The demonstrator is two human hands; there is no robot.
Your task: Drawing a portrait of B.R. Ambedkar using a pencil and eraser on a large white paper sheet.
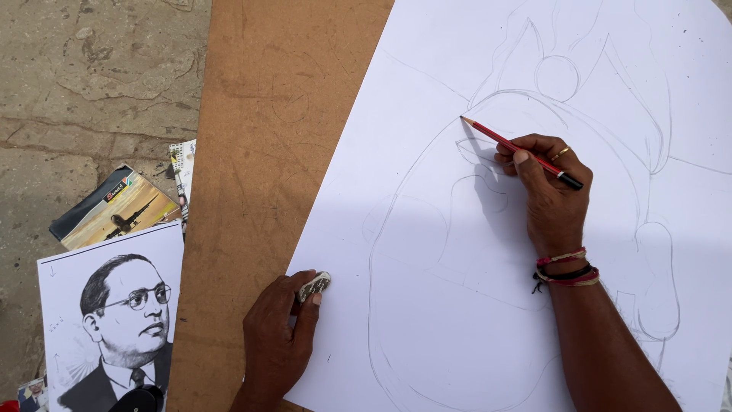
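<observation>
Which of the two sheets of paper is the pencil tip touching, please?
The large white sheet with faint pencil outlines, on the brown board; the right hand holds the red pencil there. The smaller portrait sheet lies untouched.

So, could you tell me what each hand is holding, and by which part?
The right hand grips a red pencil near its black back end, tip on the white paper. The left hand pinches a small worn eraser at its fingertips.

My right hand (550, 191) reaches in from the lower right, forearm bare, wrist wrapped in thread bands, fingers pinched together in a writing grip. My left hand (278, 336) lies knuckles up near the bottom edge, fingers curled and closed.
</observation>
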